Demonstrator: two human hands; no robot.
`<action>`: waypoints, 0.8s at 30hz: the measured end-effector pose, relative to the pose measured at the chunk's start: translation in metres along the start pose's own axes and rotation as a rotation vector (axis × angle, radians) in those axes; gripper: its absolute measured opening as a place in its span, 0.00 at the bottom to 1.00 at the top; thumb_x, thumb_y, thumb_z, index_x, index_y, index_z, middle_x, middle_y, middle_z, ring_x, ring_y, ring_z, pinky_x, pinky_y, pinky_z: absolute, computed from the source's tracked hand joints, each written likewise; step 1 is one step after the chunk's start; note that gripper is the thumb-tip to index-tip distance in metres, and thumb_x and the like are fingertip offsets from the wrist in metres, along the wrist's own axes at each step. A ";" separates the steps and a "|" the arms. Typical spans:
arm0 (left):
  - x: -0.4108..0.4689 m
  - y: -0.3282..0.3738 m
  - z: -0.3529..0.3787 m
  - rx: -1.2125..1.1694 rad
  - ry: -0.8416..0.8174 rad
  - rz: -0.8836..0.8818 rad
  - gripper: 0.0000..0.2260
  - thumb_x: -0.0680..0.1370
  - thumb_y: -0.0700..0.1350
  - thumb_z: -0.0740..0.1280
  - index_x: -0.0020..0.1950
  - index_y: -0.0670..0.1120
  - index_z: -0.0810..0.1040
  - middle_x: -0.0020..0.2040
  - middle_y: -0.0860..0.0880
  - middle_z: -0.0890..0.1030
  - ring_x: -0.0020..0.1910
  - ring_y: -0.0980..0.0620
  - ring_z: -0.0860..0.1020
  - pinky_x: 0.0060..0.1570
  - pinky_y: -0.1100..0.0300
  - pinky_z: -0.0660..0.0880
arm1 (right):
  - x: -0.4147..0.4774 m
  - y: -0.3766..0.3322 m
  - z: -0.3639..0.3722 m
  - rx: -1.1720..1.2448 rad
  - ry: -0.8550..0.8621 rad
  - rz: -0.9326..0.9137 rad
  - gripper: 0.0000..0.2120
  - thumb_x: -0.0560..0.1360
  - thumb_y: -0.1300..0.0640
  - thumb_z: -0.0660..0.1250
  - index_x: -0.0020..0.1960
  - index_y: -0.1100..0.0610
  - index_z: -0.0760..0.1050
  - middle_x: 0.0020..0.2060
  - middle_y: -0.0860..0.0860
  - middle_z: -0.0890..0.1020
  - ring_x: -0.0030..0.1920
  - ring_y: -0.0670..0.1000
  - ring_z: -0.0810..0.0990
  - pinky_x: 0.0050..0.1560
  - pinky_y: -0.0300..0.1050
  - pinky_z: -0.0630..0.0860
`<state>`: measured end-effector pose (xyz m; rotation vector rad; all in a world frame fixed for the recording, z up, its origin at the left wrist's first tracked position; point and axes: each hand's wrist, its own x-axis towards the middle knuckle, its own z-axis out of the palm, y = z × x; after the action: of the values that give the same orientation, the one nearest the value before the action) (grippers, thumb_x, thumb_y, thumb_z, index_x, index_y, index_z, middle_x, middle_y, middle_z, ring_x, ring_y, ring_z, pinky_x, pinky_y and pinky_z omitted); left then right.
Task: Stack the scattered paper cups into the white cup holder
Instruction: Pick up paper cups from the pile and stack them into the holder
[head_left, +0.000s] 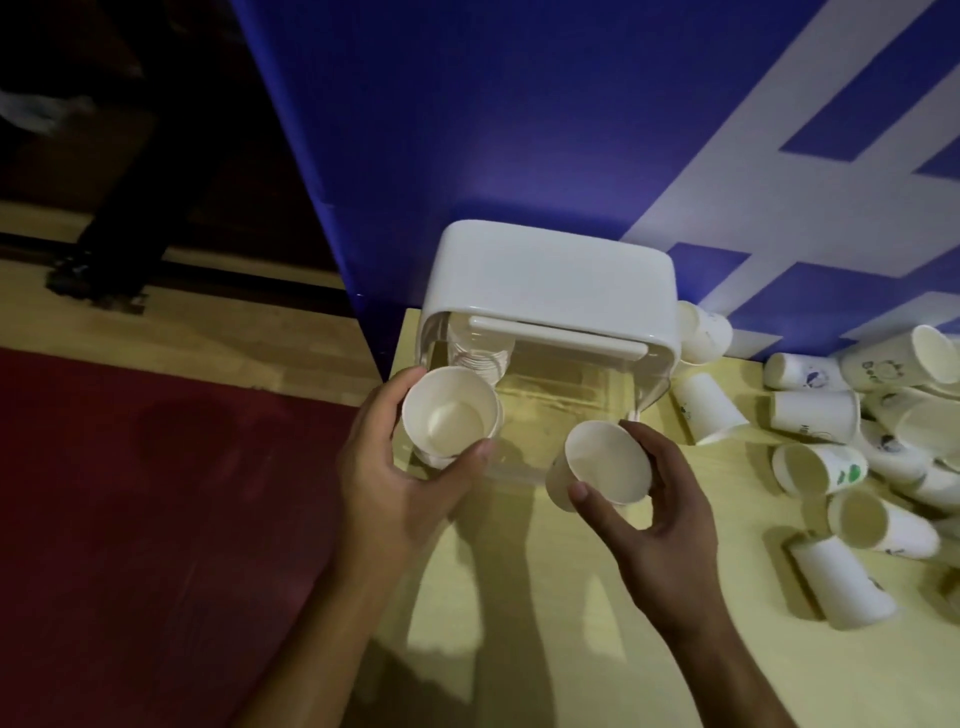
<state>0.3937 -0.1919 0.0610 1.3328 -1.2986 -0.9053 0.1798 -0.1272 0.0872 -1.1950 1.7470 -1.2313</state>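
While the right hand (654, 514) is gripping a tilted cup (605, 462), the left hand (384, 467) is gripping an upright cup (449, 415) nearer the stack (480, 353) inside the cup holder (550, 275).

We note a blue panel (467, 104) rising behind the pale yellow surface (545, 597), with broad white stripes (769, 135) crossing its right part. Left of the surface is a light wooden floor (208, 332), then a dark red mat (156, 519) nearer us. The upper left is in deep shadow; a person's dark shoe (78, 278) stands on the wood there. Light is dim, and soft shadows fall across the surface.
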 end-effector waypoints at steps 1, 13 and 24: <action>0.004 0.001 0.003 0.006 -0.008 0.002 0.33 0.66 0.56 0.81 0.69 0.51 0.78 0.64 0.52 0.82 0.65 0.47 0.80 0.62 0.46 0.78 | 0.000 0.001 -0.001 -0.006 0.002 0.004 0.26 0.66 0.43 0.83 0.60 0.38 0.75 0.58 0.31 0.81 0.59 0.39 0.79 0.53 0.28 0.73; 0.021 -0.018 0.024 0.096 -0.136 -0.036 0.36 0.68 0.46 0.84 0.73 0.54 0.75 0.66 0.68 0.76 0.66 0.72 0.73 0.60 0.76 0.68 | 0.005 0.007 -0.002 -0.025 0.009 0.050 0.30 0.61 0.34 0.76 0.61 0.38 0.75 0.59 0.32 0.80 0.59 0.40 0.80 0.52 0.31 0.74; 0.022 -0.055 0.028 0.285 -0.219 -0.104 0.34 0.68 0.52 0.83 0.72 0.54 0.76 0.70 0.59 0.77 0.68 0.60 0.74 0.58 0.79 0.66 | 0.017 0.011 0.013 -0.025 -0.029 0.011 0.30 0.65 0.39 0.78 0.65 0.43 0.76 0.61 0.35 0.81 0.62 0.43 0.80 0.57 0.34 0.74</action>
<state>0.3812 -0.2234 0.0054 1.5664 -1.5852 -0.9858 0.1821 -0.1461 0.0720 -1.2104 1.7500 -1.1836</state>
